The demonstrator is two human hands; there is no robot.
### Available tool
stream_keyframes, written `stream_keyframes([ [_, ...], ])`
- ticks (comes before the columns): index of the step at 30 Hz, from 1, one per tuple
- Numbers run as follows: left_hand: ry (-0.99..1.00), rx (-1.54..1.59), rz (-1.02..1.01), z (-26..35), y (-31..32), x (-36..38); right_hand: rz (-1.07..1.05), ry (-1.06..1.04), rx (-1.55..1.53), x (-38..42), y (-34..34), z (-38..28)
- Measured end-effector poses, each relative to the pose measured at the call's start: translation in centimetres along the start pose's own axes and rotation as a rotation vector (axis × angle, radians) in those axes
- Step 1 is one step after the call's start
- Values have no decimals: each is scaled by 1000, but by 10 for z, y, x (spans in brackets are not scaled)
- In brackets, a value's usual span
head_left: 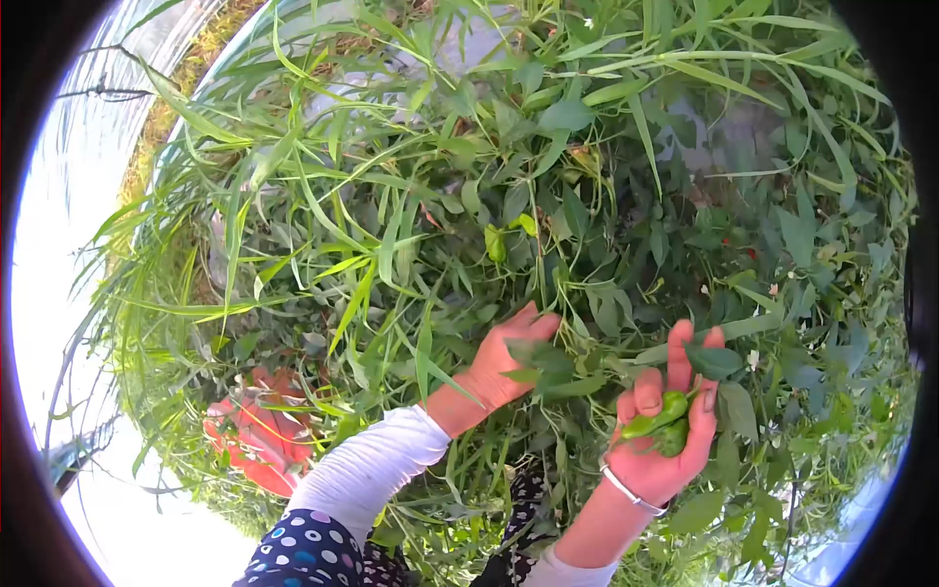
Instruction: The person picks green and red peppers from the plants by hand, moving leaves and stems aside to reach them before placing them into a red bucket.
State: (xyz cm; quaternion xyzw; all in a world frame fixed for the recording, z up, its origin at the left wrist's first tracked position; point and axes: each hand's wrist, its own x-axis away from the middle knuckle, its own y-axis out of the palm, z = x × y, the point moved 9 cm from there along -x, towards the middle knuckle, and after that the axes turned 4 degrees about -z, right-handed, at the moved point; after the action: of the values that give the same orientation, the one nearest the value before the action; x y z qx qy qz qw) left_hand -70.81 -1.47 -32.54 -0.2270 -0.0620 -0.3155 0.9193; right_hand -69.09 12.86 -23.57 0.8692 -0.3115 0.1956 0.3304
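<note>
My right hand [650, 465] is turned palm up, with green peppers [657, 428] resting in the palm under curled fingers. Its index and middle fingers reach upward beside a dark green leaf [714, 362]. To its left, my left hand [499, 367] reaches into the pepper plant, fingers bent in around the stems [544, 284]. Leaves cover part of that hand, so what lies between its fingers is hidden. Above it a pale green pepper [496, 244] hangs among the foliage.
A red plastic bag [259, 430] sits in the plants at lower left. Long grass blades [323, 210] cross the upper left. Dense leafy growth surrounds both hands, and a small red spot [751, 252] shows at right. Clear plastic sheeting [108, 137] lines the left edge.
</note>
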Motion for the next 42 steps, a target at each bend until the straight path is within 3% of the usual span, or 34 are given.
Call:
stream_keyframes([
  [2,-115,46,-35,-12,18,2,90,-2,-38,-33,-3,-7],
  [5,-94,18,43,-14,34,0,203,179,236,-142,5,13],
  [8,-42,106,137,-3,24,-5,-18,627,403,-256,-18,91],
  [9,-98,104,129,-5,24,-2,-66,787,438,-256,-16,112],
  [10,-149,102,119,-10,26,0,-59,801,444,-257,-21,121],
  [12,-91,125,157,-13,27,4,-435,960,332,-236,17,144],
  [13,-95,93,108,-13,31,8,-389,1020,349,-227,13,156],
  [14,-99,61,57,-11,35,13,-389,1019,354,-220,11,159],
  [16,-59,29,51,-10,42,31,-790,823,521,-195,33,153],
  [18,-28,49,72,2,38,49,-787,807,600,-146,43,141],
  [19,-49,42,-92,2,54,59,-799,825,680,-127,39,143],
  [20,-38,47,-88,-2,68,76,-928,801,600,-87,62,138],
  [21,-412,712,-73,-42,103,106,-1025,1132,924,-42,51,134],
  [22,-785,1377,-59,-56,144,139,-922,1192,1214,-10,27,138],
  [23,-782,1383,-66,-49,146,153,-1423,329,1112,11,41,144],
  [24,-709,1075,-122,-40,138,169,-1332,620,1619,35,34,143],
  [25,-631,769,-173,-31,131,183,-1298,600,1737,55,24,143],
  [27,-573,628,-265,-37,164,222,-1275,625,1835,94,-1,148],
  [28,-476,474,-347,-34,177,237,-1193,480,1947,101,-3,145],
  [29,-123,-67,-52,22,91,233,-1110,324,2050,103,-9,143],
  [30,-146,-52,-59,49,53,237,-1106,10,1970,107,-19,145],
  [32,-290,237,-540,75,39,245,-1062,61,1992,109,-28,143],
  [34,-100,203,7,87,-32,226,-1041,122,1965,109,-42,142],
  [35,-251,250,89,72,-53,226,-1016,-70,1939,113,-34,135],
  [36,-393,284,173,54,-71,225,-1030,-58,1948,114,-33,136],
  [39,-713,450,92,-5,-26,255,-954,-60,1897,114,-21,127],
  [40,-725,472,96,-10,-11,266,-969,-43,1911,118,-19,127],
  [42,-793,721,-123,-8,37,281,-935,-217,1825,125,1,113],
])
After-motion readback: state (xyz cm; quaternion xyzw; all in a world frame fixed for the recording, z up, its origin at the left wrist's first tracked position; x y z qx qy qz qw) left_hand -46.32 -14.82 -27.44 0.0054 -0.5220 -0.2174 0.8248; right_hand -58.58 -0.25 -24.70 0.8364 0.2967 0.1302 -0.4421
